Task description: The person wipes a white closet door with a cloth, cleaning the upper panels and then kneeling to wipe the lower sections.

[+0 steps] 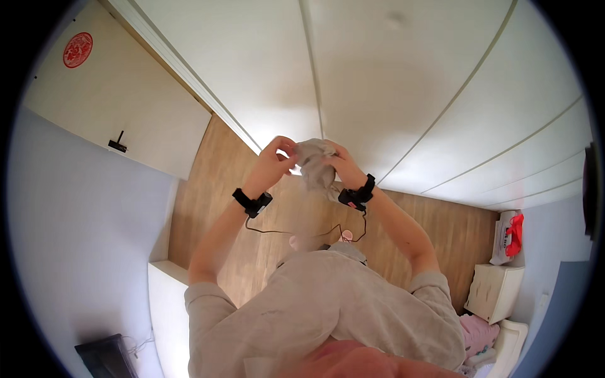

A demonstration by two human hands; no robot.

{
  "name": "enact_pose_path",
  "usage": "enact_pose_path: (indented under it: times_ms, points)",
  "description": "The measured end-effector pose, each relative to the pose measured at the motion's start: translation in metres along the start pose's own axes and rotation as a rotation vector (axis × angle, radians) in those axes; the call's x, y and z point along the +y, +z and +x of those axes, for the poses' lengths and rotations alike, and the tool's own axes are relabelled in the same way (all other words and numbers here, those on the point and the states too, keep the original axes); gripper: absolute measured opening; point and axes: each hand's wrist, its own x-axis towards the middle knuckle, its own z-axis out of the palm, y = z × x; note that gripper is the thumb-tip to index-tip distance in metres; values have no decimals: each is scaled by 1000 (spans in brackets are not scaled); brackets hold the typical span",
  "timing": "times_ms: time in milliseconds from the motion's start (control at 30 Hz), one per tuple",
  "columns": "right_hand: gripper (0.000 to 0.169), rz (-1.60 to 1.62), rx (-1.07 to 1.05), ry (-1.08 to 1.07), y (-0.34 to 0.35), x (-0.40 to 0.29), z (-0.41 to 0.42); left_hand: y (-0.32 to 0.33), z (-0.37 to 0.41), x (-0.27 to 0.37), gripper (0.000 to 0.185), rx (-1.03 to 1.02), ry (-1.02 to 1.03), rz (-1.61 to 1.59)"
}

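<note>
A crumpled grey-beige cloth [315, 163], perhaps a garment, is bunched up between my two hands in front of the white panelled doors. My right hand [347, 165] grips its right side, fingers on top and thumb across the folds. On the other side, my left hand [279, 158] pinches the cloth's left edge with thumb and fingertips. Below the bunch, a blurred part of the cloth seems to hang towards the floor. Each wrist wears a black strap with a small box, and a thin dark cable [269, 231] sags between them.
Tall white panelled doors [378, 94] rise just ahead. At left are a white door [142, 94] with a black handle and a white furniture piece [165, 288]. A bedside cabinet [494, 290], a bag [502, 241] and a pink pillow [477, 334] lie right, around the wooden floor [401, 227].
</note>
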Motion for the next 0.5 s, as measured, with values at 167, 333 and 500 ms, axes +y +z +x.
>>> enact_pose_path:
  times_ms: [167,333,500]
  points:
    - [52,184,-65,-1,-24,9,2,-3,20,-30,44,27,103,8]
    - [57,696,-4,217,-51,54,-6,-7,16,3,24,-182,77,-428]
    - [51,533,-48,309,-44,12,-14,-3,7,32,16,-26,390,-204]
